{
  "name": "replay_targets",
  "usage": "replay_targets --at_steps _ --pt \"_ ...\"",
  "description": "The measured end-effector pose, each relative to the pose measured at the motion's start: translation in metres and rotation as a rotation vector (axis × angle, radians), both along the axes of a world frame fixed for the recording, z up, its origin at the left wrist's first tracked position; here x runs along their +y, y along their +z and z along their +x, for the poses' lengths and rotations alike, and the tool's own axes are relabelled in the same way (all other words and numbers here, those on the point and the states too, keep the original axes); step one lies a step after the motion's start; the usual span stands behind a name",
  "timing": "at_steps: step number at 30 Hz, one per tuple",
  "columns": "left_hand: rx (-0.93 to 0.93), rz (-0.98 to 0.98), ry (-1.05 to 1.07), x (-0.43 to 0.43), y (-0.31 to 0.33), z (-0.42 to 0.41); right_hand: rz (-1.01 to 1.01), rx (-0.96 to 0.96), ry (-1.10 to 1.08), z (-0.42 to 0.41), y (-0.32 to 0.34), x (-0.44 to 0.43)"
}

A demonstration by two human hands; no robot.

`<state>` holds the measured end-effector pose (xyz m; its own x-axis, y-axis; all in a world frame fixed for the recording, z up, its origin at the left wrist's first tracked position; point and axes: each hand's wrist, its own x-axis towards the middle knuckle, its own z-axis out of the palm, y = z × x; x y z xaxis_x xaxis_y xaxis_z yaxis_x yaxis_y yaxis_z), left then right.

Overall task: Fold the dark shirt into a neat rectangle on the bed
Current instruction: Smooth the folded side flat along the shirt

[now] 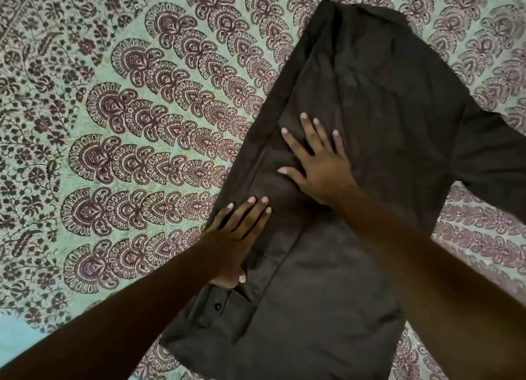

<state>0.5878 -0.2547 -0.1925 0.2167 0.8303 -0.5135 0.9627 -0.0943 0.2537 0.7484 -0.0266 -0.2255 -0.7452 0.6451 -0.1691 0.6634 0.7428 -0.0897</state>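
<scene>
The dark shirt point(370, 100) lies flat on the bed, running from the upper middle down to the bottom edge of the head view. Its left side is folded inward, with a sleeve laid lengthwise and a buttoned cuff point(217, 305) near the bottom left. The other sleeve point(495, 163) sticks out to the right. My left hand point(236, 237) lies flat with straight fingers on the folded left edge. My right hand point(316, 163) presses flat with spread fingers on the shirt's middle.
The bed is covered by a pale green sheet point(128, 123) printed with dark red paisley and floral patterns; it surrounds the shirt on the left, top and right. A plain light blue strip point(17, 342) shows at the lower left.
</scene>
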Motion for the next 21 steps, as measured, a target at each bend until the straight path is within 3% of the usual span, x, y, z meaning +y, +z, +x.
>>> replay_targets --at_steps 6,11,15,18,21 --pt "0.029 -0.007 0.01 0.0 0.002 0.003 0.025 0.088 -0.258 0.036 0.011 0.0" --pt "0.08 -0.018 0.011 0.002 0.008 0.008 -0.042 0.023 0.109 0.043 0.016 -0.031" --pt "0.084 -0.017 -0.005 0.007 0.012 0.009 -0.104 0.008 0.007 0.036 0.012 -0.012" --pt "0.057 0.144 0.071 0.02 0.016 0.009 -0.176 0.002 -0.015 0.02 0.021 0.017" --pt "-0.022 0.334 0.283 0.045 0.012 0.011 -0.134 0.041 0.021 0.008 0.027 0.032"
